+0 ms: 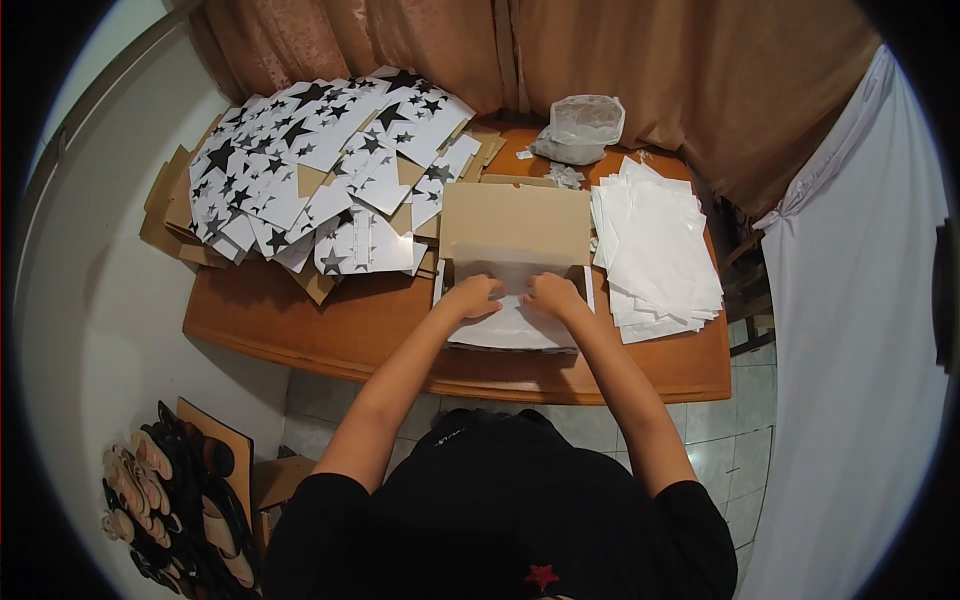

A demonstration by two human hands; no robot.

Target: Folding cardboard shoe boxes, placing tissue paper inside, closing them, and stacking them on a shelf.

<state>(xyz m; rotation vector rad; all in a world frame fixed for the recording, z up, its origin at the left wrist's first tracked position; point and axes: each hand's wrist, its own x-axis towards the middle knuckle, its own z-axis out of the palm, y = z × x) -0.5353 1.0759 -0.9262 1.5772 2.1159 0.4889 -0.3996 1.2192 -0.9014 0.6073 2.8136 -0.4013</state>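
Note:
An open cardboard box with a raised brown lid stands in front of me at the table's near edge. A thin white paper sheet lines it, and its far part rises translucent against the lid. My left hand is at the left side of the box, fingers curled on the sheet. Opposite it, my right hand also has bent fingers on the paper. A small gap separates the two hands. The box's floor is hidden under the sheet.
Left on the wooden table lies a big heap of flat star-printed cardboard boxes. A stack of white paper sheets is at the right. Behind are a clear plastic bag and brown curtains. Shoes sit at lower left.

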